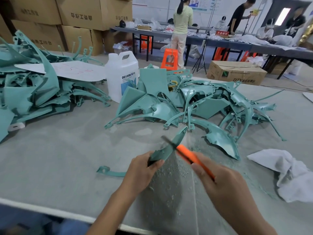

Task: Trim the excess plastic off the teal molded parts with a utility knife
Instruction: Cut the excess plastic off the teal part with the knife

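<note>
— While we hold this curved teal part point(169, 146) up over the desk point(59, 158), which step are we on?

— The trimming itself, we judge. Our left hand point(144, 165) pinches the part's lower end, thumb on top, and its tip points away from us toward the nearer heap of teal parts point(194, 102). Our right hand point(218, 177) is wrapped round the orange handle of the utility knife point(189, 155), whose blade lies across the part's right edge, about halfway along.

— Is the blade biting?

— It looks to be touching, but the blade and our right hand are blurred, so we cannot say how deep it sits. The pale shavings point(169, 175) on the desk under our hands suggest the excess comes off in thin curls.

— What does the next move call for?

— A shallow stroke along that edge, we think, led away from our left fingers. The left hand needs a firm grasp so the thin part does not flex under the blade. After that we would turn the part and check its other edge.

— And where does it go once clean?

— We cannot tell. A second heap point(33, 92) lies at far left, beyond a white jug point(122, 77), and nothing shows which heap is trimmed. A loose teal strip point(110, 172) lies just left of our left wrist, and a white cloth point(279, 170) sits at right.
</note>
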Tool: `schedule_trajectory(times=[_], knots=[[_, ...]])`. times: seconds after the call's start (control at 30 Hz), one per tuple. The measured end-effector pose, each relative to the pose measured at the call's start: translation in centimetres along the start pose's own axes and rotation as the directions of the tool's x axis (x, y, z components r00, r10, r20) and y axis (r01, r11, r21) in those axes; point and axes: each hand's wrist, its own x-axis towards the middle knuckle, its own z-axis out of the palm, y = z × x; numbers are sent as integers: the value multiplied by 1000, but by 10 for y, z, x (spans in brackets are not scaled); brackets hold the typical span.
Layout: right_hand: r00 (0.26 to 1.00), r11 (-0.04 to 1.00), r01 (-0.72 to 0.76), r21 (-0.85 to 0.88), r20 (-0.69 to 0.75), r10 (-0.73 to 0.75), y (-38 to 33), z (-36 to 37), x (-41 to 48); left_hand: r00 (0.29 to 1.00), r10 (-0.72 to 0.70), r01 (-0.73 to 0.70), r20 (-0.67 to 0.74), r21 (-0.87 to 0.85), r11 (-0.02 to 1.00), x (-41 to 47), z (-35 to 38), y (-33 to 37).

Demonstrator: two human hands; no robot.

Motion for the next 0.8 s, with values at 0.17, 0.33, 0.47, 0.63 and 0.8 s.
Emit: schedule_trajectory(times=[0.17, 0.33, 0.47, 0.63, 0.8], knots=[[987, 999, 32, -34, -158, -37, -1, 4, 0, 1000, -16, 16, -12, -34, 999, -1, 1, 2], [988, 992, 110, -55, -105, -115, 12, 8, 4, 1000, -5, 5, -9, 8, 1000, -2, 0, 3], [965, 993, 34, -111, -255, -61, 25, 7, 12, 1000, -3, 3, 1, 5, 1000, -4, -3, 9], [886, 937, -184, 296, -362, 288, 36, 0, 26, 998, 47, -48, 34, 20, 999, -13, -6, 21], [876, 486, -300, 821, 35, 482, 33, 2, 35, 945, 321, -326, 64, 95, 941, -27, -6, 46]])
